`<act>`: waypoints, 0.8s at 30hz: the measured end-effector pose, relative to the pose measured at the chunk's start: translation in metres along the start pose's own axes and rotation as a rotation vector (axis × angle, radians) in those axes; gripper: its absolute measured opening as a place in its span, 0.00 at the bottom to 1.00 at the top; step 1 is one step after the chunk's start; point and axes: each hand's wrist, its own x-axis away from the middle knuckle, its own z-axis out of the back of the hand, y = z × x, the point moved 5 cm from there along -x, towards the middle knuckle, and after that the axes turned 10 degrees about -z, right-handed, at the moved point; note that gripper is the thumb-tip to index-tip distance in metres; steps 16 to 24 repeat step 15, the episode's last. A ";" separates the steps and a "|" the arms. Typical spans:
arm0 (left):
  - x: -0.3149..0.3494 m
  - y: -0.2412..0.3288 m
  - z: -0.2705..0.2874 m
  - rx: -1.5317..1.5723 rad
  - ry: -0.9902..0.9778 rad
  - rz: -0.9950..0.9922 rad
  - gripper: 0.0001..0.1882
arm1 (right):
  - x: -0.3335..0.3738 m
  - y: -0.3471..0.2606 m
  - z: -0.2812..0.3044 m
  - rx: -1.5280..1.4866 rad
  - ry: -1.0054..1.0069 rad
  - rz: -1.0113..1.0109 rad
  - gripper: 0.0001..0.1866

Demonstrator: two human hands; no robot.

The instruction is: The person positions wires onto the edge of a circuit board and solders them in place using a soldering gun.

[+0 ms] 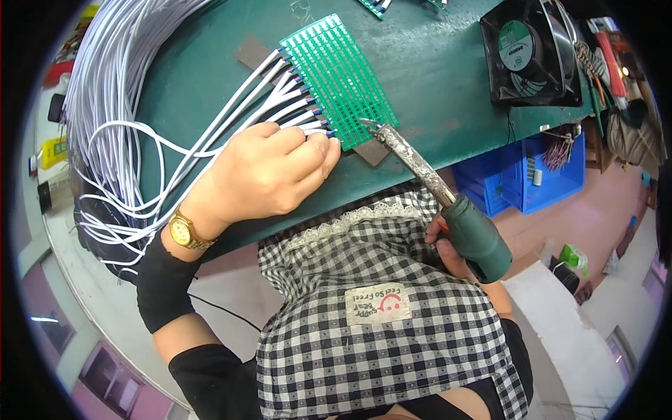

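A green circuit board panel lies on the dark green table, with several white cables running to its left edge. My left hand is closed in a pinch on the end of a white cable at the panel's near left corner; the fingers partly hide that cable. My right hand is wrapped round the green handle of a soldering iron, which hides most of the fingers. The iron's tip rests at or just above the panel's near edge, a little right of my left fingertips; contact cannot be made out.
A brown strip lies under the panel. A big bundle of white cables fills the table's left side. At the right stands a black fan. Blue bins sit below the table's edge. More board pieces lie at the far edge.
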 end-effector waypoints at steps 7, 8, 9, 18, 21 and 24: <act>-0.004 -0.001 0.000 0.023 0.042 -0.014 0.17 | 0.006 0.004 0.005 0.159 0.077 0.131 0.12; -0.004 -0.001 0.000 0.006 0.026 -0.023 0.17 | 0.007 0.012 0.004 0.240 0.080 0.100 0.15; -0.005 -0.001 0.000 -0.012 0.010 -0.030 0.16 | 0.005 0.014 0.003 0.322 0.081 0.071 0.22; -0.005 0.000 -0.003 -0.053 0.010 -0.036 0.16 | 0.000 -0.007 0.002 0.129 0.067 0.158 0.11; -0.005 0.000 -0.003 -0.053 0.010 -0.036 0.16 | 0.000 -0.007 0.002 0.129 0.067 0.158 0.11; -0.005 0.000 -0.003 -0.053 0.010 -0.036 0.16 | 0.000 -0.007 0.002 0.129 0.067 0.158 0.11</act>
